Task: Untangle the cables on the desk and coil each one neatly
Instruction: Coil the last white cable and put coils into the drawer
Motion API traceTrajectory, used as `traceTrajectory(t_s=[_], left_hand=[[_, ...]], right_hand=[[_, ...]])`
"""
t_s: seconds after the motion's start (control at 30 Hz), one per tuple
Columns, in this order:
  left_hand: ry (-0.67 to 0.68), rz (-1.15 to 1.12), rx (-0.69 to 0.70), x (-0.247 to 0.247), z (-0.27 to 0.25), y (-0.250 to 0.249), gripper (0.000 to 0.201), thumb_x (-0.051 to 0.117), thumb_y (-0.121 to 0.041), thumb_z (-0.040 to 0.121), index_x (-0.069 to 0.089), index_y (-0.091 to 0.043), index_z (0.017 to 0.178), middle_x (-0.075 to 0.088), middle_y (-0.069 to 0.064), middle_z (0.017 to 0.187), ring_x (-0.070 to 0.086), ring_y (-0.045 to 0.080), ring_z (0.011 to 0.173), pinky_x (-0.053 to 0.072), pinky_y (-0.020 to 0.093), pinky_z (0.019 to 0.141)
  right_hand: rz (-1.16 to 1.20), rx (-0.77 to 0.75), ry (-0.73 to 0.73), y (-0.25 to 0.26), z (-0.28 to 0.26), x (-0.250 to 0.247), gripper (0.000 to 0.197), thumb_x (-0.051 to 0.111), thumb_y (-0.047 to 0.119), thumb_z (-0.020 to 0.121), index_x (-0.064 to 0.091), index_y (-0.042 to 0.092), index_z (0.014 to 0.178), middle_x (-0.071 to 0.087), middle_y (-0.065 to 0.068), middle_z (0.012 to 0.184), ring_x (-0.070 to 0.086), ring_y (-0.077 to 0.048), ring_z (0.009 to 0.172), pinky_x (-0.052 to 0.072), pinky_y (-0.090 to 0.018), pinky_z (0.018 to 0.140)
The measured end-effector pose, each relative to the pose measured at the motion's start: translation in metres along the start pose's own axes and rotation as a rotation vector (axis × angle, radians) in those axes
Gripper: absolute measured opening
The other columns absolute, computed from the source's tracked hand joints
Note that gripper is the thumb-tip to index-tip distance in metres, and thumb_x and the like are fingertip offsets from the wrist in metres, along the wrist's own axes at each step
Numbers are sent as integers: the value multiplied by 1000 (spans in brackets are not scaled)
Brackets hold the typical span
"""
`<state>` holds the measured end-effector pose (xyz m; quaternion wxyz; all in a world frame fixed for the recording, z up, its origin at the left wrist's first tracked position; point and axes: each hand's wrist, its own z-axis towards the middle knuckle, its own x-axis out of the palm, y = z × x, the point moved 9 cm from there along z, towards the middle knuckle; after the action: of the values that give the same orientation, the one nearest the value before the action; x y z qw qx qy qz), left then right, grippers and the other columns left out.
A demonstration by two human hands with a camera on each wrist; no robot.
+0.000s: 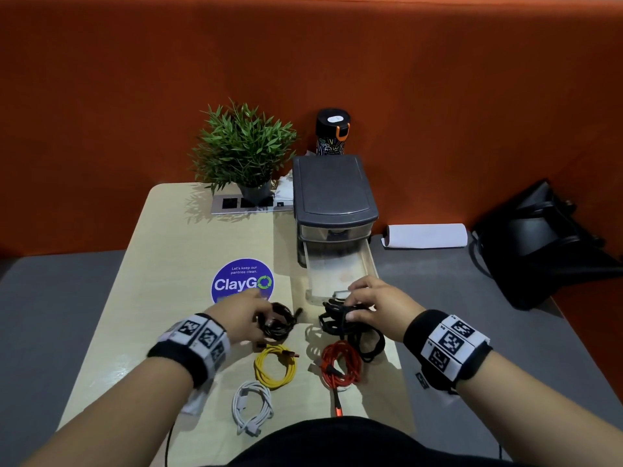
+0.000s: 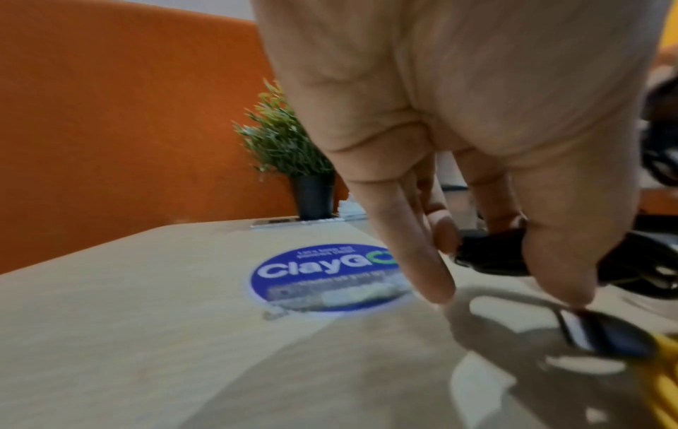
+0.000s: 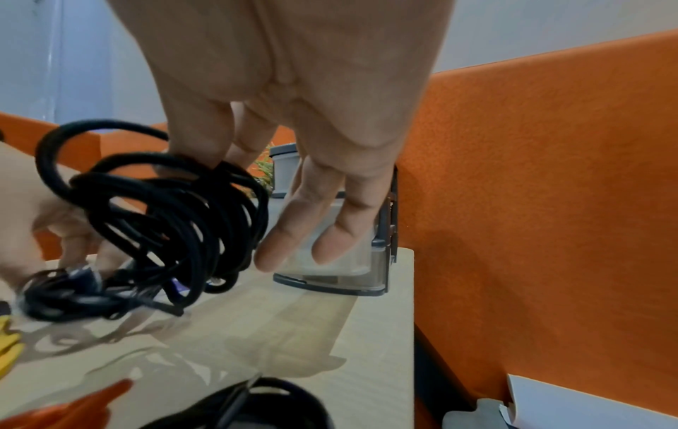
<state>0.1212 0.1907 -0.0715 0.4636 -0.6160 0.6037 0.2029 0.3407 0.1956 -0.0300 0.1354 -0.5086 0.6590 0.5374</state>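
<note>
Black cable accounts for three of the six bundles on the desk (image 1: 161,264): one small coil (image 1: 278,323) under the left hand (image 1: 242,315), one loose bundle (image 1: 337,315) lifted by the right hand (image 1: 374,306), and one coil (image 1: 369,345) lying beneath that hand. The remaining three are single coils: yellow (image 1: 274,365), orange (image 1: 340,365) and white (image 1: 253,407), all lying flat near the front edge, apart from one another. Left hand: fingertips (image 2: 440,287) curled down, pinching the small coil against the desk. Right hand: thumb and forefinger hooked through the bundle's loops, the other fingers (image 3: 293,229) straight. Just behind the right hand stands a grey drawer unit (image 1: 333,197) with its bottom drawer (image 1: 337,267) pulled open. A potted plant (image 1: 244,153) and a tumbler (image 1: 332,131) stand at the rear; a round blue sticker (image 1: 241,281) lies beside the left hand.
</note>
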Motion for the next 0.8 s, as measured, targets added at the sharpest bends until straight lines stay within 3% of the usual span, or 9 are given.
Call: traceTrajectory(t_s=[0.1, 0.2, 0.33, 0.47, 0.57, 0.67, 0.8], left_hand=[[-118, -118, -11, -30, -15, 20, 20, 75, -22, 74, 62, -32, 84, 46, -11, 91, 57, 11, 84, 44, 18, 78], [-281, -168, 10, -63, -31, 20, 20, 77, -18, 73, 66, -26, 88, 48, -6, 91, 54, 9, 75, 35, 6, 65], [-404, -175, 168, -90, -38, -33, 24, 75, -21, 75, 66, -26, 96, 45, -8, 94, 50, 10, 81, 36, 13, 69], [-381, -138, 278, -82, -15, -90, 21, 69, -29, 80, 61, -32, 99, 44, -11, 98, 51, 10, 86, 46, 28, 75], [-368, -5, 254, -71, 10, -111, 22, 63, -31, 83, 59, -34, 105, 43, -10, 102, 47, 12, 88, 41, 28, 78], [-368, 117, 204, -63, 32, -113, 26, 58, -31, 86, 59, -33, 111, 46, -6, 104, 48, 15, 97, 35, 33, 89], [-390, 83, 97, -62, 55, -93, 27, 56, -25, 86, 64, -27, 113, 50, -3, 103, 50, 20, 99, 38, 30, 87]], right_hand=[[-5, -12, 13, 1, -10, 8, 17, 68, 31, 86, 70, 24, 101, 45, 11, 127, 48, -7, 104, 32, -16, 88], [5, -15, 28, 0, -18, 14, 17, 68, 33, 85, 70, 26, 101, 45, 13, 130, 50, -8, 107, 36, -18, 90], [-25, -18, 49, 1, -23, 19, 19, 67, 34, 86, 69, 26, 103, 43, 14, 132, 50, -6, 105, 38, -18, 90], [-44, -15, 63, 3, -27, 22, 20, 66, 34, 86, 69, 25, 104, 41, 13, 134, 51, -8, 108, 36, -16, 87], [-63, -23, 75, 5, -30, 24, 21, 65, 35, 86, 68, 25, 105, 40, 13, 136, 50, -10, 112, 37, -18, 89], [-84, -21, 86, 6, -34, 26, 22, 64, 35, 87, 68, 25, 106, 38, 14, 138, 48, -10, 114, 36, -19, 88], [-68, -14, 78, 5, -37, 27, 22, 64, 34, 87, 68, 25, 106, 37, 14, 139, 48, -12, 116, 36, -20, 89]])
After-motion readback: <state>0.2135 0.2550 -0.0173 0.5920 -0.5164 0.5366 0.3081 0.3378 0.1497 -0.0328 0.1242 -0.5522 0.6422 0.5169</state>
